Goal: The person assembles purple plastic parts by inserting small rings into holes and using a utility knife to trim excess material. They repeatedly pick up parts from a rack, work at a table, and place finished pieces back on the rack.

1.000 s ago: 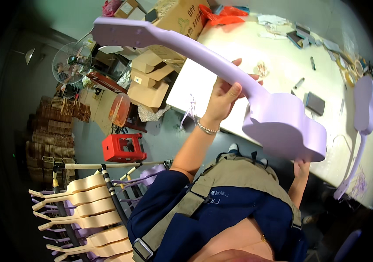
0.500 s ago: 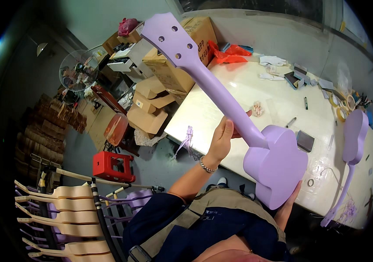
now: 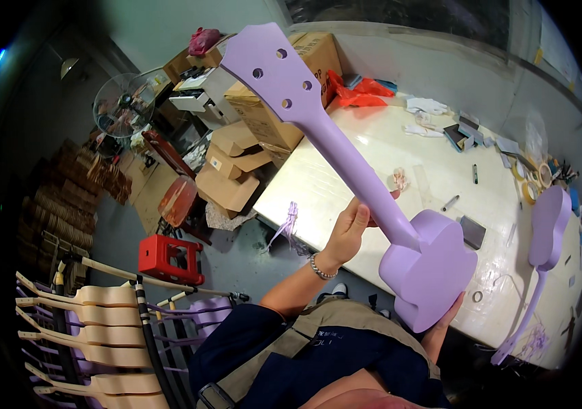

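Note:
I hold a purple ukulele (image 3: 434, 276) at a slant over the front edge of the table, its plain back turned up. My left hand (image 3: 349, 230) is wrapped round the neck near the body, thumb on the near side. At the body's lower right edge, my right hand (image 3: 445, 324) grips the rim; most of its fingers are hidden beneath. The headstock (image 3: 272, 71), with its peg holes bare, points to the far left. No strings show on this side. A second purple ukulele (image 3: 549, 228) lies on the right part of the table.
The white table (image 3: 345, 143) carries sanding blocks (image 3: 473, 233), pens, tape rolls (image 3: 529, 191), white gloves (image 3: 427, 105) and a red plastic bag (image 3: 362, 92). Cardboard boxes (image 3: 236, 170) and a red stool (image 3: 170, 259) stand left. A rack (image 3: 142, 307) of unpainted and purple ukuleles is at lower left.
The ukulele's headstock has come slightly lower and to the right, and looks a little larger. Both hands keep their hold. The whole view has shifted slightly.

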Action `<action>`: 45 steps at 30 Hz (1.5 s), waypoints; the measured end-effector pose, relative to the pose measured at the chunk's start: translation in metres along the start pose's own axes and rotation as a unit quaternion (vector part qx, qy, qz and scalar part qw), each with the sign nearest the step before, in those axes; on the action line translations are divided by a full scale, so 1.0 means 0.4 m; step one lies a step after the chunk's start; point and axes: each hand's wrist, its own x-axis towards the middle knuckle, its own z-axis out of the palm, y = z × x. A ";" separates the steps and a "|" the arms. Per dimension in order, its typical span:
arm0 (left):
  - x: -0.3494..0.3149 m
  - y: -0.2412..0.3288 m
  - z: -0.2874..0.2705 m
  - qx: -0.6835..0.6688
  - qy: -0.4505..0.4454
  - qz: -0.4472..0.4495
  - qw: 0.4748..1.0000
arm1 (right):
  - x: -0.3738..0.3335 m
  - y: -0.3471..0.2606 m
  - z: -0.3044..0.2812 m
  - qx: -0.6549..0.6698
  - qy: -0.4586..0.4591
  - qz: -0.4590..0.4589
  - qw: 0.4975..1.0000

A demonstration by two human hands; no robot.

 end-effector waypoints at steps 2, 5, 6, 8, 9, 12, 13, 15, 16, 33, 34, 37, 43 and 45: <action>0.001 0.002 -0.003 0.002 0.007 0.037 0.999 | 0.004 -0.017 0.017 -0.010 0.001 0.064 0.998; 0.024 0.005 0.003 -0.089 0.014 0.114 0.989 | -0.005 -0.013 0.050 0.022 0.002 0.140 0.990; 0.029 0.009 -0.003 -0.099 -0.007 0.103 0.990 | -0.009 -0.010 0.055 0.041 0.002 0.163 0.986; 0.027 0.033 -0.028 -0.115 -0.043 0.084 0.989 | 0.012 0.025 -0.031 0.060 -0.047 0.273 0.959; 0.029 0.049 -0.038 -0.159 -0.058 0.061 0.984 | 0.030 0.057 -0.085 0.069 -0.074 0.329 0.939; 0.029 0.110 -0.043 -0.222 -0.077 0.103 0.967 | 0.064 0.129 -0.112 0.046 -0.070 0.443 0.893; 0.022 0.131 -0.049 -0.182 -0.029 0.095 0.978 | 0.057 0.117 -0.021 0.028 -0.054 0.424 0.904; 0.005 0.170 -0.053 -0.112 0.073 0.081 0.988 | 0.062 0.092 0.068 -0.019 -0.066 0.402 0.913; -0.003 0.174 -0.066 -0.078 0.110 0.093 0.987 | 0.065 0.086 0.093 -0.018 -0.084 0.400 0.912; -0.255 0.267 -0.241 0.184 0.342 0.159 0.908 | 0.122 0.218 0.192 -0.091 -0.129 0.497 0.853; -0.276 0.277 -0.240 0.187 0.349 0.165 0.903 | 0.126 0.231 0.203 -0.091 -0.141 0.504 0.847; -0.360 0.332 -0.239 0.196 0.333 0.127 0.914 | 0.133 0.269 0.244 -0.105 -0.179 0.532 0.821; -0.573 0.398 -0.199 0.408 0.635 0.243 0.609 | 0.173 0.336 0.259 -0.152 -0.253 0.625 0.722; -0.683 0.402 -0.151 0.422 0.718 0.248 0.494 | 0.187 0.374 0.254 -0.172 -0.300 0.659 0.668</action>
